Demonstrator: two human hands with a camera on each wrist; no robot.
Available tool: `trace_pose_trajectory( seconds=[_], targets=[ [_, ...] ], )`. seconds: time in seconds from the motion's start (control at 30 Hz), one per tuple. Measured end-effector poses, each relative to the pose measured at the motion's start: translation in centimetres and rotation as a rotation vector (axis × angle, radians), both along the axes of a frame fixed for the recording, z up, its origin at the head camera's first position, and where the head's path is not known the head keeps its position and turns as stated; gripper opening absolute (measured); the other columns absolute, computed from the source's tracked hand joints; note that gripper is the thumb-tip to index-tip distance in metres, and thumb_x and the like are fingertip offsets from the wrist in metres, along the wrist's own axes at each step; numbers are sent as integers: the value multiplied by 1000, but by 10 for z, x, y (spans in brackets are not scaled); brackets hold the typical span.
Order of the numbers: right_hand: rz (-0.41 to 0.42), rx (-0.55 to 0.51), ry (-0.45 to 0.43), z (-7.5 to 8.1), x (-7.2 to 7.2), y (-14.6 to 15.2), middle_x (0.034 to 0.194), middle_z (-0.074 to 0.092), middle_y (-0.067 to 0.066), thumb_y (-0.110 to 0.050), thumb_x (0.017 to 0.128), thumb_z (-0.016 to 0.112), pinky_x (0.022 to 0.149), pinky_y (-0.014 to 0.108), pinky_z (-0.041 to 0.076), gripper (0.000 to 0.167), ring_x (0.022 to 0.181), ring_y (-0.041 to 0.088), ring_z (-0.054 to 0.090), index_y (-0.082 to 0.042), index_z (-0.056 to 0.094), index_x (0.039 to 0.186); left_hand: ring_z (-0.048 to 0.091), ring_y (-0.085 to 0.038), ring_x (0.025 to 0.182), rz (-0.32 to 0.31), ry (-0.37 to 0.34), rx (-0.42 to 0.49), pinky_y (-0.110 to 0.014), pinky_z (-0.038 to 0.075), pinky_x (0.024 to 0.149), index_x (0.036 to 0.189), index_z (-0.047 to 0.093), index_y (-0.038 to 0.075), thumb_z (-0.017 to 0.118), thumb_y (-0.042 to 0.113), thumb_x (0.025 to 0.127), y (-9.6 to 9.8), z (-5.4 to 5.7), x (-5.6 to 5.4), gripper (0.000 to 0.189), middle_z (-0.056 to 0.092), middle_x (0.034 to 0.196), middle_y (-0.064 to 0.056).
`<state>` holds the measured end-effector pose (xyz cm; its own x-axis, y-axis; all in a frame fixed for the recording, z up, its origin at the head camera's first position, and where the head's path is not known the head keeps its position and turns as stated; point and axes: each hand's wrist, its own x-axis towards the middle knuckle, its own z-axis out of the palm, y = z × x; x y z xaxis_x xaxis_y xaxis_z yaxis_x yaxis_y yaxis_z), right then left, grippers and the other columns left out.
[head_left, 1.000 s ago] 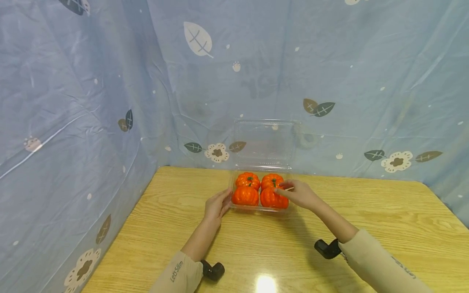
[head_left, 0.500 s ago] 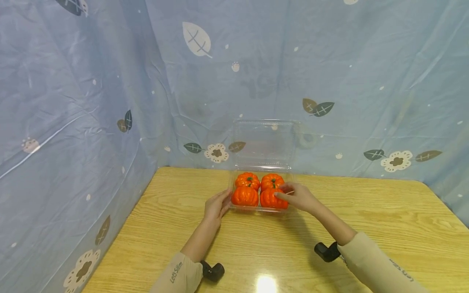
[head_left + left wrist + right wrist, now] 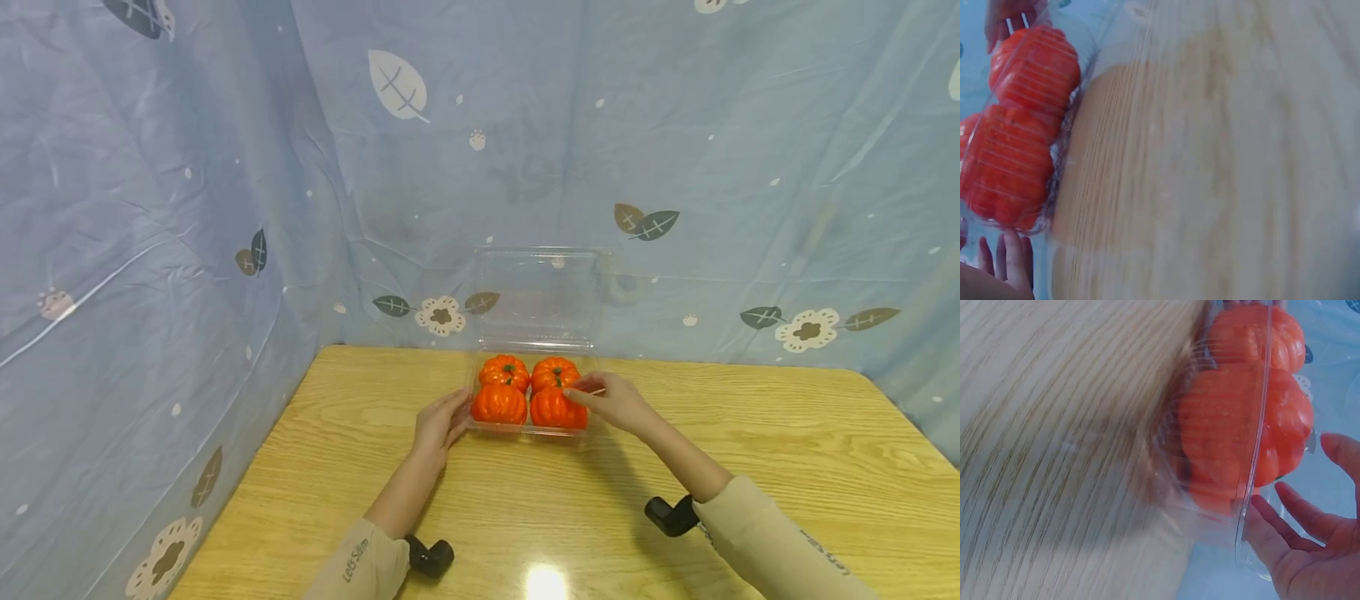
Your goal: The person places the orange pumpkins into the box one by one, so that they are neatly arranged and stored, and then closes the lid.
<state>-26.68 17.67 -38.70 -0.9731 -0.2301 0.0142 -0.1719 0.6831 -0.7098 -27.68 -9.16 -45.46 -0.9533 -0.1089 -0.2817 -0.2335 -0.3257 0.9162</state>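
Observation:
A clear plastic clamshell box (image 3: pixel 525 430) stands near the table's back edge, its lid (image 3: pixel 538 292) raised against the curtain. Inside sit several orange pumpkins, with a front-left pumpkin (image 3: pixel 498 405) and a front-right pumpkin (image 3: pixel 558 408) nearest me. My left hand (image 3: pixel 440 423) touches the box's left side with fairly straight fingers. At the right side is my right hand (image 3: pixel 617 404), thumb reaching over the front-right pumpkin. The right wrist view shows that hand (image 3: pixel 1310 544) with spread fingers by the box's clear rim, thumb apart from the pumpkin; nothing is gripped.
The wooden table (image 3: pixel 525 508) extends in front of the box and to both sides. A blue patterned curtain (image 3: pixel 675 150) hangs behind the table and along its left. Black wrist-worn devices (image 3: pixel 431 557) sit at both sleeves.
Both hands stay at the sides of the box, and the pumpkins keep their places. The right thumb has shifted very slightly; the head view has drifted a little.

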Motion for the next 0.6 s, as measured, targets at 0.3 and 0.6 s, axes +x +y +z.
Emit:
trace_pose_trajectory(
  seconds=[0.3, 0.6],
  targets=[
    [-116, -87, 38, 4, -10, 19, 119, 59, 23, -38, 96, 47, 85, 47, 51, 51, 106, 39, 56, 3, 55, 124, 65, -16, 88, 32, 30, 0, -26, 55, 80, 117, 57, -6, 64, 20, 87, -6, 1, -10, 40, 66, 109, -16],
    [-154, -186, -24, 9, -24, 35, 124, 52, 30, -28, 97, 45, 94, 46, 47, 49, 113, 42, 51, 9, 45, 130, 65, -11, 76, 65, 22, -72, -25, 57, 74, 119, 55, -9, 61, 12, 89, -12, 14, -42, 37, 66, 107, -18]
  ],
)
